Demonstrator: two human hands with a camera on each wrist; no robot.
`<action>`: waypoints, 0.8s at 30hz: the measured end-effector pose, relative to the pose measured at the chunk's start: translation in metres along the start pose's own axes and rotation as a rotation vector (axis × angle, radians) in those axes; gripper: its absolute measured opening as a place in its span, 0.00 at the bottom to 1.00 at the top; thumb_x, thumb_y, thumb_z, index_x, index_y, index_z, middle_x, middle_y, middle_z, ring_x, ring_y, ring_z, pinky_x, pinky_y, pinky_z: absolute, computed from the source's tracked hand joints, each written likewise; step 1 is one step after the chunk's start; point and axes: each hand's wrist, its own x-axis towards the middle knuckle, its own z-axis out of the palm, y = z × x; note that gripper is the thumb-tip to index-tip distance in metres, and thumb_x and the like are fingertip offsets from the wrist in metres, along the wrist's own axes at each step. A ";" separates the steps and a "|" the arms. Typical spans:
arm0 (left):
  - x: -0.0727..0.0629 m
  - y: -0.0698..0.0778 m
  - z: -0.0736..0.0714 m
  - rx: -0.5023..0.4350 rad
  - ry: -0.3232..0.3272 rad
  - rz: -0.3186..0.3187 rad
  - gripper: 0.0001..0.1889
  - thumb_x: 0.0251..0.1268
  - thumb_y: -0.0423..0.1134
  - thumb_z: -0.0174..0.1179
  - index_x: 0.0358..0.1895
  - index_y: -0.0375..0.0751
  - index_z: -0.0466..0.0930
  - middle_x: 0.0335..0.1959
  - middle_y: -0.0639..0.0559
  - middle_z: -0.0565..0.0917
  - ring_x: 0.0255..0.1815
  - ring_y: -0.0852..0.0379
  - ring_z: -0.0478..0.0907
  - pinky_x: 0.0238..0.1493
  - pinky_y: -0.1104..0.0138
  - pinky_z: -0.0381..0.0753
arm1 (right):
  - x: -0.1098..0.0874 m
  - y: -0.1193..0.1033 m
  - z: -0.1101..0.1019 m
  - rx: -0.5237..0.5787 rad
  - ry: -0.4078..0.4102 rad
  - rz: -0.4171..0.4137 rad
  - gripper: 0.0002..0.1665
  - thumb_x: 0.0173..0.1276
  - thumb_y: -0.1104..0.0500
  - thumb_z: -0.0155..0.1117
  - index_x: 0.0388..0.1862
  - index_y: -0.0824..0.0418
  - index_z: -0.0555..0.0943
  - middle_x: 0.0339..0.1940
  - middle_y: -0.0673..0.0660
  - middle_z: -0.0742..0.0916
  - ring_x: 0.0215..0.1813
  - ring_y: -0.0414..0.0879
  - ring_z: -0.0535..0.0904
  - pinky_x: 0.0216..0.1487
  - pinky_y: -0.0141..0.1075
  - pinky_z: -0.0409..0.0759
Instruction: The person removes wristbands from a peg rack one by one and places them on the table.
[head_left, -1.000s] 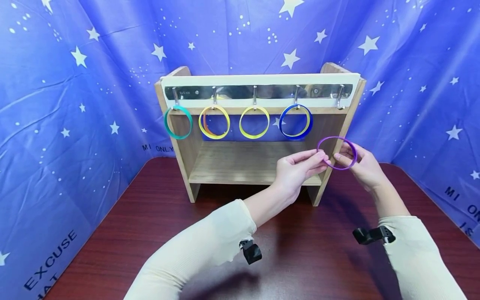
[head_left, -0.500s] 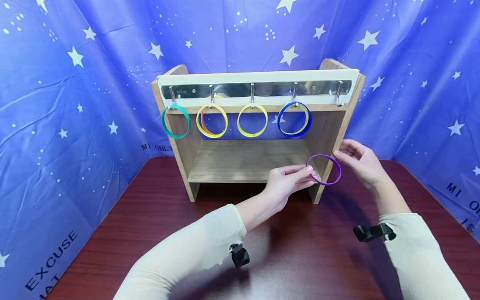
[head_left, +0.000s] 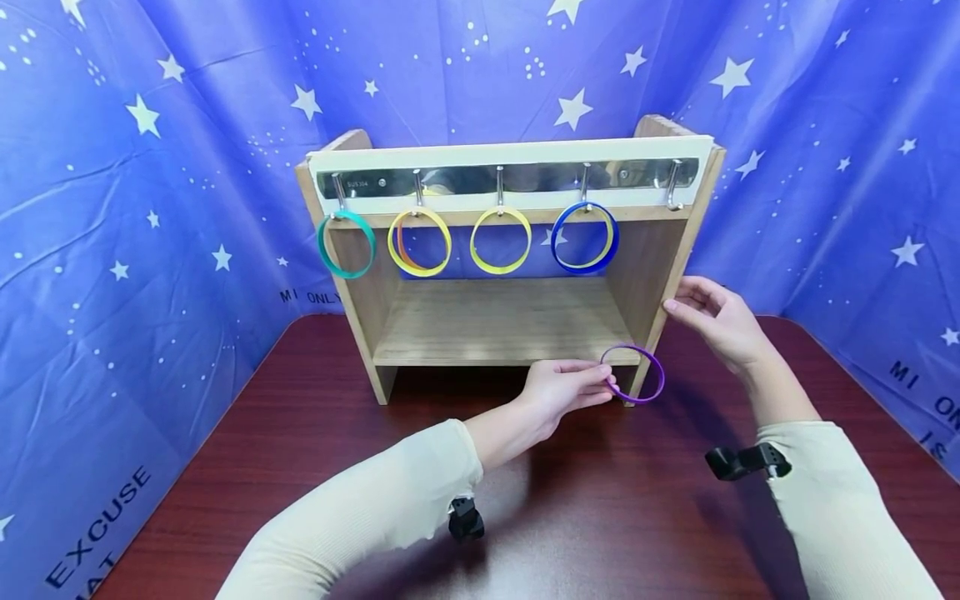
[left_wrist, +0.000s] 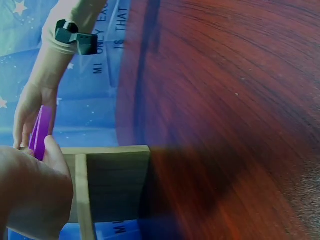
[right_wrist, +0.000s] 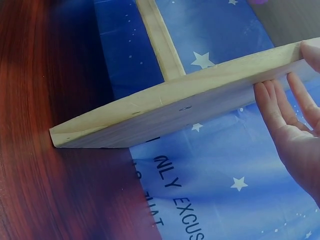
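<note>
Between thumb and fingers, my left hand [head_left: 562, 390] pinches a thin purple ring [head_left: 662, 385] by its left side, low in front of the wooden rack's right leg. The left wrist view shows the ring [left_wrist: 42, 127] edge-on above my thumb. My right hand [head_left: 716, 325] rests against the right side panel [head_left: 678, 258] of the rack. In the right wrist view its extended fingers [right_wrist: 272, 102] touch the panel's outer face, the thumb at the front edge. Along the rack's top, a teal ring [head_left: 369, 242], yellow rings [head_left: 450, 242] and a blue ring [head_left: 617, 242] hang on metal hooks.
The rack's shelf [head_left: 495, 321] lies below the hanging rings. The rightmost hook [head_left: 672, 187] stands above my right hand. A dark red wooden table [head_left: 570, 517] carries the rack, and a blue star-patterned curtain [head_left: 480, 75] surrounds it. Black wrist mounts [head_left: 467, 518] sit on both sleeves.
My left hand has carried the purple ring down and to the left, away from my right hand. My right hand has shifted slightly and stays at the rack's right side.
</note>
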 end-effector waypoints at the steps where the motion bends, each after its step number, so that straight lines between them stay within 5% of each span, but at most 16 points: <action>1: 0.001 -0.002 -0.001 0.010 0.004 -0.017 0.12 0.60 0.25 0.61 0.46 0.23 0.81 0.45 0.28 0.84 0.28 0.60 0.84 0.47 0.62 0.88 | 0.000 0.000 0.000 -0.002 0.000 0.000 0.20 0.65 0.74 0.58 0.42 0.49 0.80 0.35 0.40 0.84 0.39 0.30 0.79 0.42 0.16 0.79; 11: 0.004 -0.021 -0.010 0.142 0.005 -0.150 0.10 0.60 0.26 0.62 0.45 0.25 0.83 0.43 0.30 0.85 0.26 0.60 0.83 0.45 0.64 0.88 | -0.001 -0.001 0.000 0.022 -0.009 -0.013 0.20 0.65 0.75 0.57 0.42 0.50 0.80 0.36 0.41 0.84 0.40 0.30 0.79 0.43 0.16 0.79; 19: 0.006 -0.037 -0.020 0.243 0.023 -0.183 0.10 0.59 0.25 0.62 0.44 0.24 0.82 0.42 0.30 0.86 0.41 0.46 0.88 0.44 0.64 0.88 | 0.001 0.002 0.000 0.055 -0.018 -0.023 0.20 0.65 0.76 0.56 0.42 0.52 0.80 0.36 0.42 0.84 0.39 0.31 0.80 0.42 0.17 0.80; 24: 0.007 -0.046 -0.023 0.259 0.050 -0.190 0.10 0.59 0.26 0.63 0.42 0.24 0.82 0.41 0.31 0.86 0.40 0.46 0.88 0.42 0.65 0.89 | 0.001 0.002 0.000 0.069 -0.020 -0.017 0.20 0.65 0.76 0.56 0.43 0.52 0.80 0.36 0.43 0.84 0.39 0.32 0.80 0.42 0.17 0.80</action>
